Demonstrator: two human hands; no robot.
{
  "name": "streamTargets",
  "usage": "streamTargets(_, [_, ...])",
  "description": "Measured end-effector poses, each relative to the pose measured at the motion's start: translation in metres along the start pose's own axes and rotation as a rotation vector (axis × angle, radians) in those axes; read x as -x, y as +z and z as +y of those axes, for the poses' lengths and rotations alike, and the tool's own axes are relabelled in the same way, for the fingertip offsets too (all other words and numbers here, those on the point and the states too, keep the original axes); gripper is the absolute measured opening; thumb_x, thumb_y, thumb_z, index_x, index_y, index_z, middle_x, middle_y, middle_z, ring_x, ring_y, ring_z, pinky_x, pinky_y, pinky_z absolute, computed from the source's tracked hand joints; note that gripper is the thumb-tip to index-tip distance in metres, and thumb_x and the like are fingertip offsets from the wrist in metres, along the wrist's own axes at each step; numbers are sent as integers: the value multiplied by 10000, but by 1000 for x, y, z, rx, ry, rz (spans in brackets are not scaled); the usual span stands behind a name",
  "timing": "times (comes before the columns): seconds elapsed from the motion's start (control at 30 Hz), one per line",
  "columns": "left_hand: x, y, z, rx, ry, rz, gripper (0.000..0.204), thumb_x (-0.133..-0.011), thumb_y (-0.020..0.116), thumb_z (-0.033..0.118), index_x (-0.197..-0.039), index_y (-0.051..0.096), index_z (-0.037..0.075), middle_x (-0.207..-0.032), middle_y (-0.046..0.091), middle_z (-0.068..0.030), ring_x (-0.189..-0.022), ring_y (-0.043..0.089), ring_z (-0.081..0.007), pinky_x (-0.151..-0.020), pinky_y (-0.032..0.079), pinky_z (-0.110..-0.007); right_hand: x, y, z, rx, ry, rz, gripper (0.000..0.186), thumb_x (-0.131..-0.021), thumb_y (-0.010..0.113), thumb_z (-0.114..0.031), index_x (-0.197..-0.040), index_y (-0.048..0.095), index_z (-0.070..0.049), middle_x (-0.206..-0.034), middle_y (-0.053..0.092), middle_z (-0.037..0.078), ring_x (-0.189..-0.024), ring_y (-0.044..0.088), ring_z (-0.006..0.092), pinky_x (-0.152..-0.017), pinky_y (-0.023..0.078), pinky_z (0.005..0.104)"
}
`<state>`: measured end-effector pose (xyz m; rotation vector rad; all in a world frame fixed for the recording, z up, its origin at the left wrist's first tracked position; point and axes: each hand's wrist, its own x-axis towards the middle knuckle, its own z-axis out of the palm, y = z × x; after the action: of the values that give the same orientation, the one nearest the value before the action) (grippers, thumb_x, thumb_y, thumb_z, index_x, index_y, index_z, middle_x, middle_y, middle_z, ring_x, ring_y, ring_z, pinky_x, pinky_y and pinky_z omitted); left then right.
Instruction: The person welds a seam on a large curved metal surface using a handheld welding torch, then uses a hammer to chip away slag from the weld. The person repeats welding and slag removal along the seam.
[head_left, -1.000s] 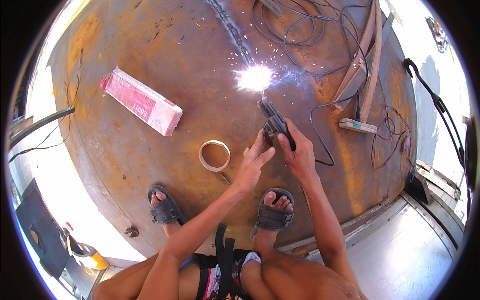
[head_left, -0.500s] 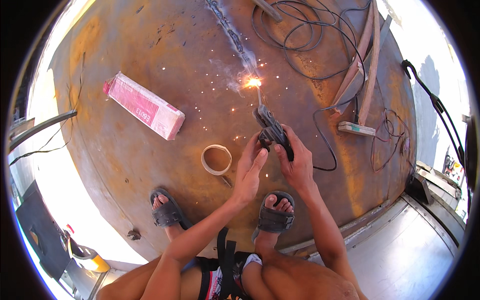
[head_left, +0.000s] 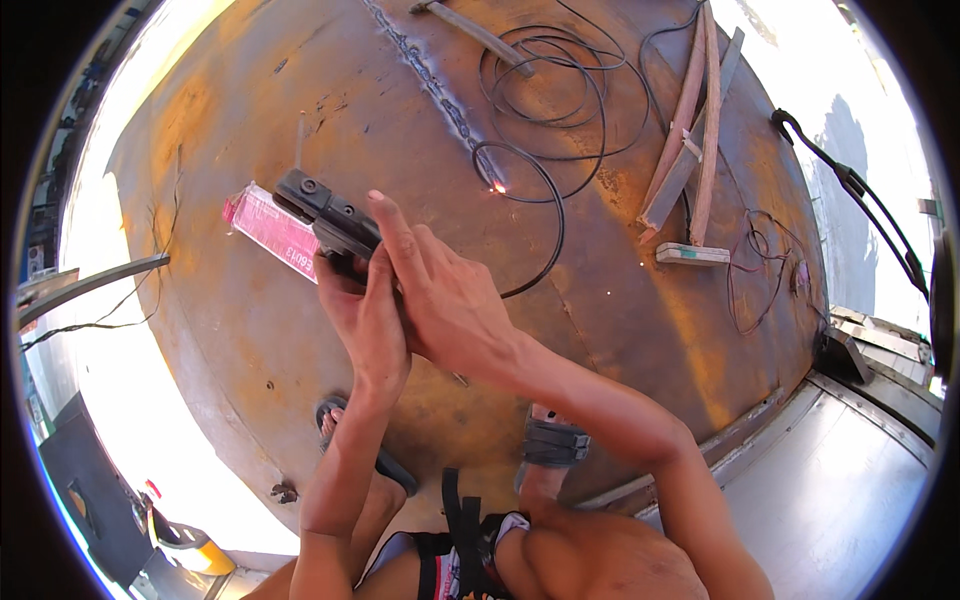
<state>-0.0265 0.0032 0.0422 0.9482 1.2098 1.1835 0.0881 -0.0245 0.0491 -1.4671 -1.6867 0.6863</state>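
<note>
A black welding electrode holder (head_left: 335, 215) is held up left of centre in both my hands. My left hand (head_left: 362, 325) is closed around its underside. My right hand (head_left: 450, 300) wraps the handle from the right, its index finger raised. A thin grey rod (head_left: 299, 140), blurred, stands at the holder's jaws. Behind the holder lies a pink-and-white box (head_left: 275, 235), partly covered by it. To the right, the weld bead (head_left: 430, 85) runs down the rusty steel plate (head_left: 560, 390), and its near end glows orange. A black cable (head_left: 560, 225) loops from behind my right hand.
Coiled cable lies at the far middle beside a long-handled tool (head_left: 480, 38). Wooden strips (head_left: 710, 130) rest at the right, with a white power strip (head_left: 692, 254) at their near end. My sandalled feet stand on the plate near its front edge.
Both hands have moved left and up with the electrode holder, away from the weld. The bright arc and sparks are gone, leaving a small glow. The tape-like ring is now hidden.
</note>
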Motion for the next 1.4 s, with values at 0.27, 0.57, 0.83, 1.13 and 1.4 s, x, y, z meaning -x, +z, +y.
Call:
streamTargets(0.27, [-89, -50, 160, -301, 486, -47, 243, -1032, 691, 153, -1228, 625, 25, -1083, 645, -58, -1030, 630, -116, -920, 528, -331, -11, -39, -43, -45, -466, 380, 768, -791, 808, -100, -1493, 505, -23, -1234, 624, 165, -1021, 630, 329, -867, 505, 452])
streamTargets(0.57, [-139, -171, 269, -720, 476, 56, 398, -1010, 743, 321, -1248, 646, 18, -1159, 627, -84, -1156, 633, -161, -1114, 498, -405, 1, -96, 119, -73, 50, 529, 231, -927, 739, -27, -1157, 727, -6, -923, 730, 125, -782, 682, 184, -708, 542, 318])
streamTargets(0.83, [-158, -197, 292, -840, 536, 18, 294, -1107, 585, 282, -1335, 701, 136, -1271, 598, -88, -1223, 620, -210, -1136, 520, -418, -221, -136, 212, 381, 38, 169, 299, -990, 665, -200, -1199, 732, 4, -1124, 757, 219, -1099, 717, 368, -931, 558, 475])
streamTargets(1.13, [-123, -194, 302, -687, 355, 277, 369, -1040, 685, 311, -1355, 660, 120, -1198, 658, -107, -1192, 653, -227, -1106, 499, -406, -324, -74, 278, 666, 445, -135, 511, -877, 805, -446, -1216, 736, -70, -1292, 712, 187, -1229, 671, 362, -988, 537, 531])
streamTargets(1.4, [-115, -223, 279, -694, 322, 277, 414, -1028, 697, 288, -1357, 621, 50, -1181, 668, -115, -1185, 646, -218, -1099, 481, -393, -345, -65, 276, 870, 348, -255, 438, -880, 729, -275, -1268, 692, -75, -1294, 710, 176, -1205, 680, 371, -950, 535, 530])
